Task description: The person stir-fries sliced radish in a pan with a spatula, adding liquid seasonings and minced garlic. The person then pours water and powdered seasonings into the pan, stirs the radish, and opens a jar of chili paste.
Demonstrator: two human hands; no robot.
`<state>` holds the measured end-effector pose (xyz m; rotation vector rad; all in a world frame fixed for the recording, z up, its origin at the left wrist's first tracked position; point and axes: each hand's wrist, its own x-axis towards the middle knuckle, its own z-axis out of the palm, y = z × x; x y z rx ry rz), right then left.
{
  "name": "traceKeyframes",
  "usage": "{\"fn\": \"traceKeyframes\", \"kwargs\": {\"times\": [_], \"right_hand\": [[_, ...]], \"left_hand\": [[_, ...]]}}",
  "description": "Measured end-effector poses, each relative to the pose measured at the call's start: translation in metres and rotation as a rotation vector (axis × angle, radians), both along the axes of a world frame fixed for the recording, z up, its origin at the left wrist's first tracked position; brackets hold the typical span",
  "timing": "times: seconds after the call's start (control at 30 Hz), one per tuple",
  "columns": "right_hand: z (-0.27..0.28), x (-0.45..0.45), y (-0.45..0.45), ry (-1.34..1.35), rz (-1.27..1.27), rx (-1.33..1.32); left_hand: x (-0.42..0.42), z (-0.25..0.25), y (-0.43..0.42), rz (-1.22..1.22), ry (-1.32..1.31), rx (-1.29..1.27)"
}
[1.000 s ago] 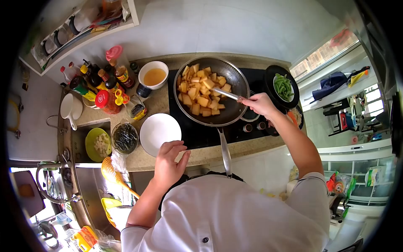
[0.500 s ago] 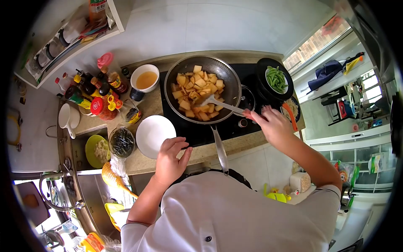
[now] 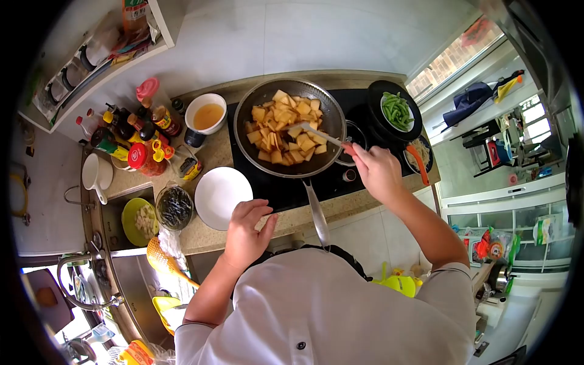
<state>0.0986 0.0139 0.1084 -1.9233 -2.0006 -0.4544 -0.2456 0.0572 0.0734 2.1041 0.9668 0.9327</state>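
My right hand grips the red end of a spatula. Its head is among browned potato chunks, partly buried by them. The chunks lie in a large wok on the black cooktop, and the wok's metal handle points toward my body. My left hand hangs free with fingers apart, over the counter edge beside a white plate. Nothing is in that hand.
Green pepper strips sit in a bowl on a black pan with an orange handle. A bowl of yellowish liquid, sauce bottles and a dark-filled glass bowl stand left. A green bowl is in the sink.
My right hand has moved left and slightly up with the spatula, whose head has shifted in the wok. The potato chunks are rearranged and heaped higher. My left hand is nearly unmoved.
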Motion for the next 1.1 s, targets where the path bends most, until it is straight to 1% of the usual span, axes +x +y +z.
{"fn": "traceKeyframes", "kwargs": {"times": [0.03, 0.1, 0.13, 0.17, 0.2, 0.23, 0.3, 0.33, 0.4, 0.43, 0.5, 0.57, 0.6, 0.7, 0.77, 0.8, 0.87, 0.97, 1.03, 1.1], "right_hand": [[0.003, 0.005, 0.004, -0.001, -0.001, 0.002], [0.016, 0.017, 0.009, 0.332, 0.015, 0.088], [0.050, 0.017, 0.009, 0.533, -0.212, -0.212], [0.058, 0.030, 0.009, 0.590, -0.230, -0.184], [0.068, 0.047, 0.013, 0.469, -0.345, -0.280], [0.065, 0.065, 0.020, 0.474, -0.384, -0.283], [0.064, 0.096, 0.041, 0.360, -0.456, -0.398], [0.065, 0.092, 0.052, 0.357, -0.454, -0.396], [0.064, 0.073, 0.075, 0.232, -0.425, -0.570], [0.049, 0.071, 0.084, 0.271, -0.440, -0.589], [0.027, 0.058, 0.097, 0.331, -0.332, -0.627], [0.003, 0.049, 0.090, 0.431, -0.130, -0.419], [0.015, 0.031, 0.084, 0.471, -0.145, -0.425], [0.055, 0.008, 0.058, 0.290, -0.022, -0.426], [0.076, 0.020, 0.045, 0.036, 0.084, -0.302], [0.083, 0.031, 0.043, -0.069, 0.070, -0.230], [0.110, 0.036, 0.049, -0.183, -0.026, -0.298], [0.120, 0.051, 0.077, -0.293, -0.082, -0.412], [0.135, 0.051, 0.098, -0.235, -0.198, -0.631], [0.139, 0.062, 0.115, -0.193, -0.158, -0.874]], "left_hand": [[-0.001, -0.001, 0.001, 0.000, 0.004, -0.002], [-0.004, -0.003, 0.001, 0.011, 0.002, 0.002], [-0.006, -0.003, 0.001, 0.022, 0.003, 0.002], [-0.007, -0.004, 0.001, 0.023, -0.002, 0.002], [-0.008, -0.004, 0.000, 0.034, -0.009, -0.004], [-0.009, -0.004, 0.000, 0.045, -0.015, -0.010], [-0.010, -0.002, -0.002, 0.047, -0.015, -0.017], [-0.009, -0.001, -0.002, 0.048, -0.015, -0.023], [-0.010, -0.002, -0.003, 0.053, -0.026, -0.030], [-0.010, -0.003, -0.003, 0.054, -0.033, -0.041], [-0.011, -0.002, -0.004, 0.053, -0.037, -0.037], [-0.013, -0.001, -0.002, 0.056, -0.038, -0.029], [-0.014, 0.000, -0.002, 0.062, -0.033, -0.014], [-0.016, 0.000, 0.000, 0.065, -0.031, 0.000], [-0.017, -0.001, 0.001, 0.065, -0.033, 0.001], [-0.016, 0.000, 0.001, 0.067, -0.038, -0.003], [-0.017, 0.001, 0.001, 0.067, -0.045, -0.009], [-0.017, 0.001, -0.001, 0.067, -0.047, -0.008], [-0.018, 0.003, -0.003, 0.076, -0.046, -0.012], [-0.022, 0.001, -0.004, 0.089, -0.047, -0.010]]}}
